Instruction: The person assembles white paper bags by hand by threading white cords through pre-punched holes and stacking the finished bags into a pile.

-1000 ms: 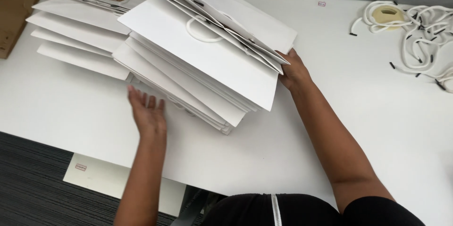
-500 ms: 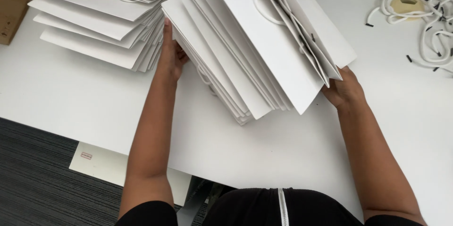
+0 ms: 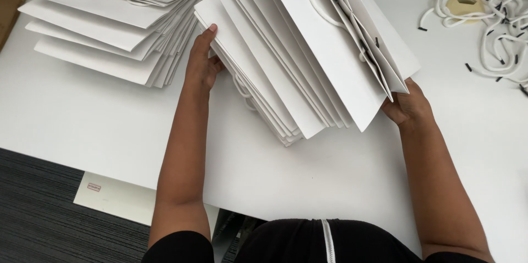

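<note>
Since the earlier frame both hands have closed in: left hand [image 3: 202, 65] and right hand [image 3: 408, 106] clasp the fanned stack of white paper bags [image 3: 300, 59] mid-table, seemingly firmly; squaring wants even pressure

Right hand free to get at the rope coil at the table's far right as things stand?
Probably not at once: the right hand grips the fanned stack of white bags. The path to the rope coil over the table looks open once it lets go.

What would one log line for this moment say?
left hand: on bag stack's left edge | right hand: under right edge | bag stack: tilted above table
</note>
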